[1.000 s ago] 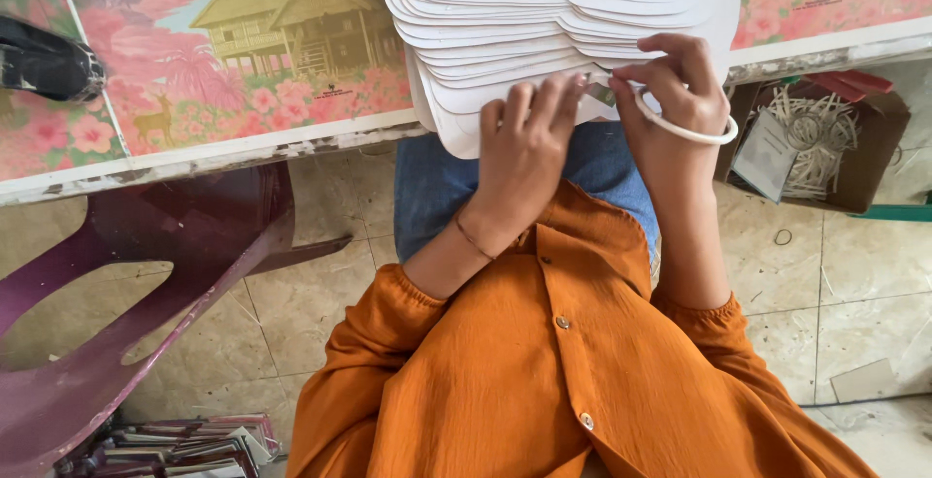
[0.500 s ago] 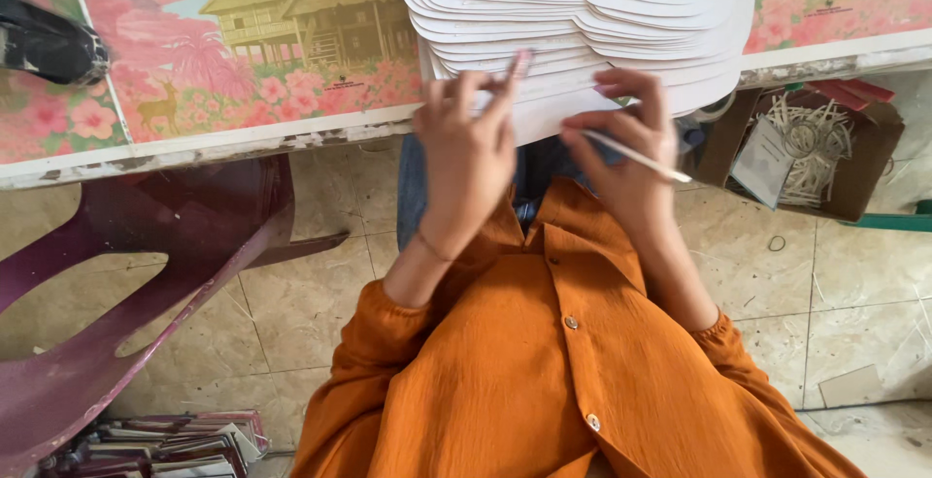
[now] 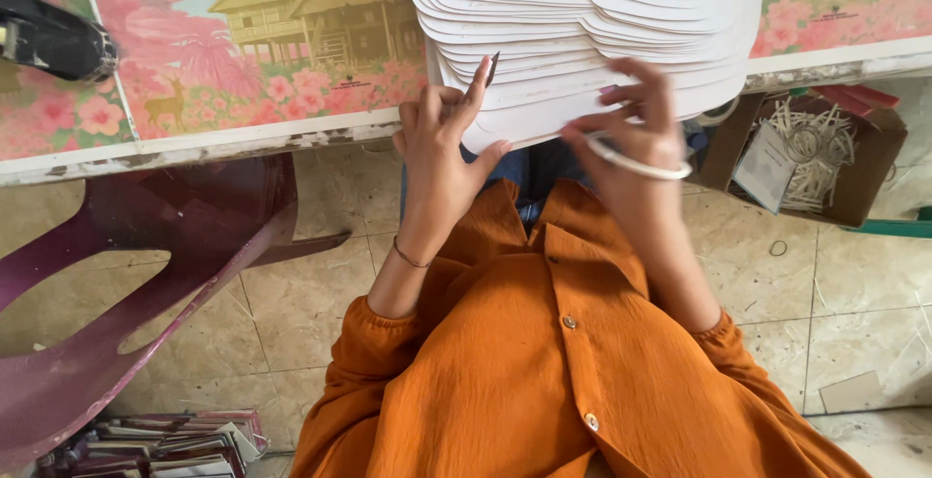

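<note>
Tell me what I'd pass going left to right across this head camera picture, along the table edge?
Black object → purple plastic chair → left hand → stack of white cut-out cards → right hand with white strip → cardboard box of white strips.

Purple plastic chair [image 3: 126, 284], cardboard box [image 3: 854, 163]

This looks like a small craft workshop set up in a home. A worn wooden table [image 3: 243, 148] carries a printed cloth with pink flowers and wooden houses, and a tall stack of identical white cut-out cards [image 3: 592, 22] hangs over its edge. On the beige tiled floor [image 3: 330, 303] sits an open cardboard box [image 3: 854, 163] full of pale thin sticks, a pile of printed sheets [image 3: 165, 439] lies below, and a purple plastic chair [image 3: 146, 274] stands alongside. Loose bits litter the tiles.
</note>
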